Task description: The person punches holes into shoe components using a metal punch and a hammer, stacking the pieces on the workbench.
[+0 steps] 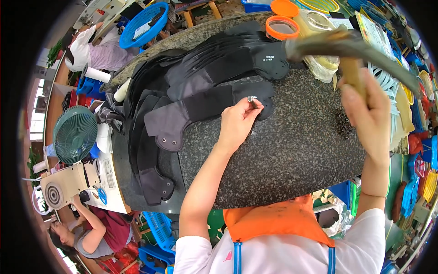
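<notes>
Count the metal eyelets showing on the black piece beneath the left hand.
2: a left eyelet and a right eyelet, side by side at the lower-left end of the black piece. The left hand may hide more.

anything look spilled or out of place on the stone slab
Perhaps the small dark pieces near the right hand: they lie loose on the slab, outside any container, which looks spilled, though possibly deliberate. Nothing else stands out.

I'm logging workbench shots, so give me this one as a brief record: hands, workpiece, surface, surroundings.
Workpiece: black piece, two eyelets at its left end
Left hand: pinches a metal rod at the piece's right end
Right hand: grips a raised, blurred hammer
Surface: speckled stone slab
Beyond the piece: overlapping black pieces
Left of slab: green fan
</notes>
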The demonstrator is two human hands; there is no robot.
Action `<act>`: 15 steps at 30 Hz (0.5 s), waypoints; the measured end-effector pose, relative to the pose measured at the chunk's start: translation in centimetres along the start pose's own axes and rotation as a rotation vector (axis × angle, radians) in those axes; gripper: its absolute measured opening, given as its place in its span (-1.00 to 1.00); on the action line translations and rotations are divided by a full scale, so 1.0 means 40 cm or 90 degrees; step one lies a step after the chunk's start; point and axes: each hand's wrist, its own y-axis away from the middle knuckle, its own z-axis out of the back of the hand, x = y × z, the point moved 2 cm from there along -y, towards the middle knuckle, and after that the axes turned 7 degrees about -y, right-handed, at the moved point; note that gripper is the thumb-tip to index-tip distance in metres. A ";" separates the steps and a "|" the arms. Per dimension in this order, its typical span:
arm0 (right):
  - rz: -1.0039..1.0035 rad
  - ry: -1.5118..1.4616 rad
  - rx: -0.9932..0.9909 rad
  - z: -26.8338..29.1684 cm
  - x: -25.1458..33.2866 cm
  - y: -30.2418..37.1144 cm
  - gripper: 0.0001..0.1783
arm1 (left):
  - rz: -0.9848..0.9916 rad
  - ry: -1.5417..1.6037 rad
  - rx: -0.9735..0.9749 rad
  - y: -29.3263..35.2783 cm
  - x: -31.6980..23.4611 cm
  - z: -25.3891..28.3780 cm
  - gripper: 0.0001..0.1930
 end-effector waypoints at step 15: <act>0.071 0.308 0.255 -0.173 -0.236 0.060 -0.68 | 0.022 -0.026 -0.006 -0.066 -0.005 -0.019 -0.91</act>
